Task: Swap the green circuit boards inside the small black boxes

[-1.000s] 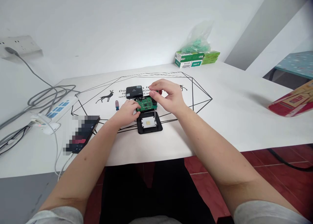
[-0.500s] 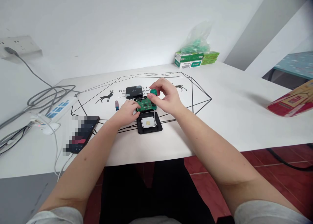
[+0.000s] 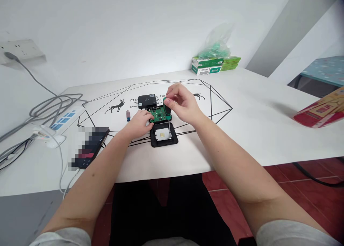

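Observation:
My right hand (image 3: pixel 183 103) pinches the top of a green-and-black screwdriver (image 3: pixel 167 109) between thumb and fingers. The screwdriver stands nearly upright, its shaft reaching down to the right side of a metal plate (image 3: pixel 162 134) in a black plastic case half (image 3: pixel 156 143). Just behind that case half lies a green circuit board (image 3: pixel 160 114). Fingers of my left hand (image 3: pixel 140 122) grip the board's left edge; part of that hand's grip is hidden. A black box-shaped cover (image 3: pixel 147 101) with small stickers rests behind the board.
A short tool with a reddish handle (image 3: pixel 128 115) lies left of the board. Further left are a phone (image 3: pixel 94 147), a power strip (image 3: pixel 67 118) and coiled cables (image 3: pixel 51 106). Green-and-white boxes (image 3: pixel 206 66) stand against the wall; a red package (image 3: pixel 317 113) sits at right.
The screwdriver's handle has tipped slightly and my right fingers have shifted around its top. My left hand stays in place on the circuit board.

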Demonstrator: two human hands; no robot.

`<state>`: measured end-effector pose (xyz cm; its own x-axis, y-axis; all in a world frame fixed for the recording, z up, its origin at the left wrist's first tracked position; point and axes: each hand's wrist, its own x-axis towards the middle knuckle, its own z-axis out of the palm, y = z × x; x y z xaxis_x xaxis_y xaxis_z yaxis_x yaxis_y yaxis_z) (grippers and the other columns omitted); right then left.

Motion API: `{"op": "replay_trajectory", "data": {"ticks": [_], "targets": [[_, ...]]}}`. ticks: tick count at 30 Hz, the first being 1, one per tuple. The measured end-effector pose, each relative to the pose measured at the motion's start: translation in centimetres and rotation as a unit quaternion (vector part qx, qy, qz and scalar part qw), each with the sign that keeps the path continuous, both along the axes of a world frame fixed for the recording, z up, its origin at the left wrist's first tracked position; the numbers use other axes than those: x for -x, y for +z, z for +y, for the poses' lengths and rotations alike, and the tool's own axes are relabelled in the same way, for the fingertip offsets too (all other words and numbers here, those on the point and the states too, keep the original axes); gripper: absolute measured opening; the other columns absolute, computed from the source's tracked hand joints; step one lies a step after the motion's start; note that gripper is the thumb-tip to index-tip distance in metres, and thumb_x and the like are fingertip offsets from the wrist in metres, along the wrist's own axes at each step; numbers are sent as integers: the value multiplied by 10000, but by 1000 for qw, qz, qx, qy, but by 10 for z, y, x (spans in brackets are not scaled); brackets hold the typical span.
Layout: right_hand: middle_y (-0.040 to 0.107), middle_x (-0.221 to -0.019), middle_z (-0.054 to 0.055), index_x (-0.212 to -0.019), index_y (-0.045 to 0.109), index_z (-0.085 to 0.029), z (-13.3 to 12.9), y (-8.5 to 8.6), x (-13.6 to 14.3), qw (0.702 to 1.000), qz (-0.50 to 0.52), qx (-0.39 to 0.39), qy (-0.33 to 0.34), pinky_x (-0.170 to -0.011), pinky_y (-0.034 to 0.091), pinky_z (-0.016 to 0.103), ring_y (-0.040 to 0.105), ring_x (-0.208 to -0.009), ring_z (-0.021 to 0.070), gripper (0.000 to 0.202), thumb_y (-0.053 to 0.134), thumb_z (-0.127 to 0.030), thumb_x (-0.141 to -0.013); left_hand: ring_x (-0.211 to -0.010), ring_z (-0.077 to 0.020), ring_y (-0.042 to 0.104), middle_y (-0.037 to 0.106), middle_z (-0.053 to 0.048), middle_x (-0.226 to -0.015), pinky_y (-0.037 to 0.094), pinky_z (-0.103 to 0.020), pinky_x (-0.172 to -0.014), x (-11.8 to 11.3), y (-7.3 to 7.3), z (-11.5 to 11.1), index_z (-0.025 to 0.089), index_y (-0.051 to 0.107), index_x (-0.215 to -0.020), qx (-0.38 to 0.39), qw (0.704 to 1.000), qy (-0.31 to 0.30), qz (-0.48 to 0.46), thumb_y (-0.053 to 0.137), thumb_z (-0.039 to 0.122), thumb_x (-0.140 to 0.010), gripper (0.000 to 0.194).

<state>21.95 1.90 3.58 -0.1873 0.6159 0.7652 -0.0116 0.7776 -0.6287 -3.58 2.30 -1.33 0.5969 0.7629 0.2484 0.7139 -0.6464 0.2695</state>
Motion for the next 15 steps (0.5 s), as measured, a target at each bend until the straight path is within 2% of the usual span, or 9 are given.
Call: {"op": "replay_trajectory", "data": {"ticks": [3,6,11,15], "targets": [[696,-1095,51,-920,550,-260,-1,-2,3,998,21,54,37,-788,589,366,696,-998,204,468,830,-635,-889,-1281,-365,592,700,-138,-1271,484,-571,-1162,0,0,0,211,753,-1173,1,1000,-3,-7,586,315,-1005,259],[730,-1027,28,-918,534,-265,-3,-4,4,996,20,76,30,-759,576,346,701,-957,195,490,872,-614,-848,-1282,-367,587,702,-130,-1268,480,-578,-1162,0,1,0,222,760,-1162,8,1000,2,-11,599,308,-996,247],[785,-1018,43,-898,664,-249,-7,-1,2,999,6,41,-7,-818,572,378,731,-993,218,381,874,-564,-859,-1290,-361,586,701,-120,-1270,488,-568,-1150,0,2,-2,233,758,-1171,12,1000,4,-13,593,308,-1005,246],[801,-1058,71,-943,779,-252,-7,4,-4,999,-36,17,10,-827,578,393,731,-1012,232,327,793,-579,-933,-1299,-356,584,697,-123,-1280,491,-560,-1153,0,1,-2,225,749,-1183,5,1000,2,-4,576,306,-1009,258]]}}
